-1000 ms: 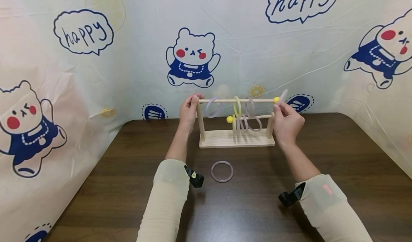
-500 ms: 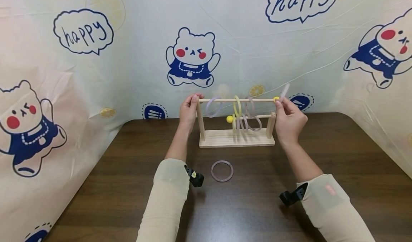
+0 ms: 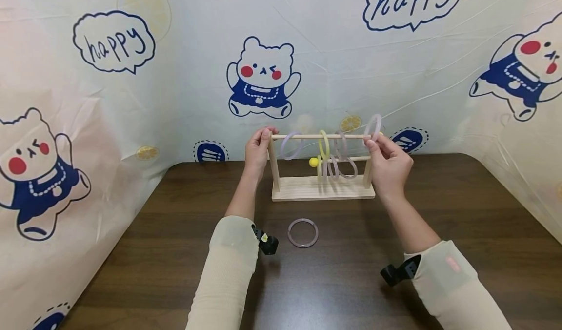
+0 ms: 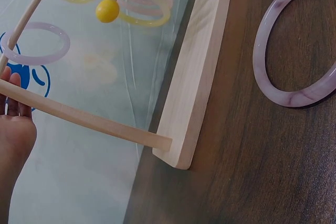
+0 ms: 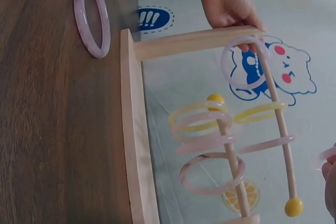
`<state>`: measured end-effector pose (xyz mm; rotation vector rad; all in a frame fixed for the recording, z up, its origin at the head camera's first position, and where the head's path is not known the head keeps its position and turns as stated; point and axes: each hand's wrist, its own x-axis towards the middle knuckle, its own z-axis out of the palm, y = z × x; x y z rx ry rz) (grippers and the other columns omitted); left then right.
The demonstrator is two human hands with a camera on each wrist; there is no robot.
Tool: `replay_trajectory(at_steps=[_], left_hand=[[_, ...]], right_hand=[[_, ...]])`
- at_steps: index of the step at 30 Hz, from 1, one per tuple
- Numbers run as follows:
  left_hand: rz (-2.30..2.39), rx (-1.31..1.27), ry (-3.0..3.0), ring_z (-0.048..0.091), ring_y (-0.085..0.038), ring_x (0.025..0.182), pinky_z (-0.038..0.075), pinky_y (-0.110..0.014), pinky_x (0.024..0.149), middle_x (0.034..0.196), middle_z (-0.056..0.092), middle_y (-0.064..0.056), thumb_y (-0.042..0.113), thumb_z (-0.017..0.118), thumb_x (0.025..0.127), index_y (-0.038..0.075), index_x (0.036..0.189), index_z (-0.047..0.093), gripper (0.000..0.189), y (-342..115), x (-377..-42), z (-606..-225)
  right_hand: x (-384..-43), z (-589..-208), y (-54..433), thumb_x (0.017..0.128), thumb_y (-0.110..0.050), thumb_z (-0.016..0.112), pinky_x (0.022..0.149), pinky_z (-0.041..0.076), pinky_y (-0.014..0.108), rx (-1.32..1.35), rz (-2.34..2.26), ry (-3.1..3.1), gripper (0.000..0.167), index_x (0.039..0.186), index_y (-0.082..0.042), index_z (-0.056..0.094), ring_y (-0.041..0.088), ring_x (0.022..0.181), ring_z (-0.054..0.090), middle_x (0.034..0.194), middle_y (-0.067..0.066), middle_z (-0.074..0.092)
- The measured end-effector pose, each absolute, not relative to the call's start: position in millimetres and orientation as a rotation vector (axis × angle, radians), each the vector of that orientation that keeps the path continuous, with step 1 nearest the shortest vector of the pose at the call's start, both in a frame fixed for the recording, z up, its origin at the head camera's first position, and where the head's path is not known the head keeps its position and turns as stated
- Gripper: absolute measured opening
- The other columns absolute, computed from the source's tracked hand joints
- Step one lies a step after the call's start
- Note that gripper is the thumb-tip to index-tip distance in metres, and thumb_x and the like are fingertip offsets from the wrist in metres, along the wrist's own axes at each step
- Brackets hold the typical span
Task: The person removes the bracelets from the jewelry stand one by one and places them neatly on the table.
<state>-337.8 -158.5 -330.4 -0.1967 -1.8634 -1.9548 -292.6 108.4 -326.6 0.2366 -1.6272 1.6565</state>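
My left hand [image 3: 257, 150] grips the top of the left post of a wooden bangle rack [image 3: 322, 195], thumb in front and fingers behind. In my right hand [image 3: 392, 166] a pale, translucent bangle [image 3: 378, 121] is pinched between thumb and fingers. It overlaps the upper rod's right end in the head view; in the right wrist view it shows apart from the rod's yellow end ball [image 5: 294, 207]. The upper rod carries a lilac bangle [image 4: 62, 40], a yellow bangle [image 5: 262, 110] and a pinkish bangle [image 5: 265, 144]. Several bangles hang on the lower rod, tipped with another yellow ball [image 3: 313, 162].
A loose lilac-pink bangle [image 3: 290, 236] lies flat on the dark wooden table [image 3: 175, 271] in front of the rack, between my forearms. Close behind the rack hangs a printed curtain [image 3: 197, 100] with cartoon bears. Black wrist cameras sit on both sleeves.
My right hand first shifted slightly right, then back left, and the pinched bangle turned from nearly edge-on to more face-on, moving left over the rod's end. The left hand and rack stayed still.
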Motion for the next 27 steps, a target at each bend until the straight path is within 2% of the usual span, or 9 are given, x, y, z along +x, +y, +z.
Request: replay_trajectory(at_steps=[6, 14, 20, 27], left_hand=[[-1.940, -0.192, -1.875, 0.052, -0.020, 0.100, 0.039, -0.025, 0.086, 0.100, 0.064, -0.005, 0.019, 0.046, 0.098, -0.009, 0.112, 0.057, 0.033, -154.6, -326.1, -321.0], [-1.945, -0.202, -1.863, 0.053, -0.018, 0.098, 0.039, -0.024, 0.085, 0.099, 0.063, -0.005, 0.018, 0.046, 0.098, -0.010, 0.112, 0.057, 0.033, -154.5, -327.2, -321.5], [-1.951, -0.189, -1.861, 0.053, -0.017, 0.098, 0.039, -0.025, 0.085, 0.099, 0.064, -0.005, 0.018, 0.046, 0.098, -0.010, 0.112, 0.057, 0.033, -154.4, -327.5, -321.7], [-1.944, -0.191, -1.873, 0.053, -0.014, 0.096, 0.039, -0.025, 0.086, 0.100, 0.064, -0.006, 0.018, 0.046, 0.098, -0.009, 0.112, 0.057, 0.033, -154.5, -327.1, -321.4]], right_hand=[[-286.1, -323.9, 105.0, 0.083, -0.004, 0.068, 0.074, 0.049, 0.019, 0.259, 1.660, -1.659, 0.019, 0.098, 0.008, 0.068, 0.003, 0.080, 0.065, 0.091, 0.019, 0.067], [-278.1, -321.8, 102.8, 0.084, -0.005, 0.067, 0.075, 0.049, 0.021, 0.296, 1.733, -1.669, 0.021, 0.101, 0.009, 0.067, 0.006, 0.080, 0.065, 0.082, 0.000, 0.069], [-272.1, -317.3, 102.8, 0.084, -0.006, 0.067, 0.069, 0.050, 0.020, 0.297, 1.788, -1.729, 0.021, 0.101, 0.007, 0.068, 0.005, 0.074, 0.064, 0.081, 0.004, 0.070], [-265.0, -316.8, 104.5, 0.085, -0.011, 0.068, 0.068, 0.050, 0.019, 0.281, 1.876, -1.871, 0.025, 0.102, 0.007, 0.068, 0.005, 0.073, 0.064, 0.076, -0.010, 0.068]])
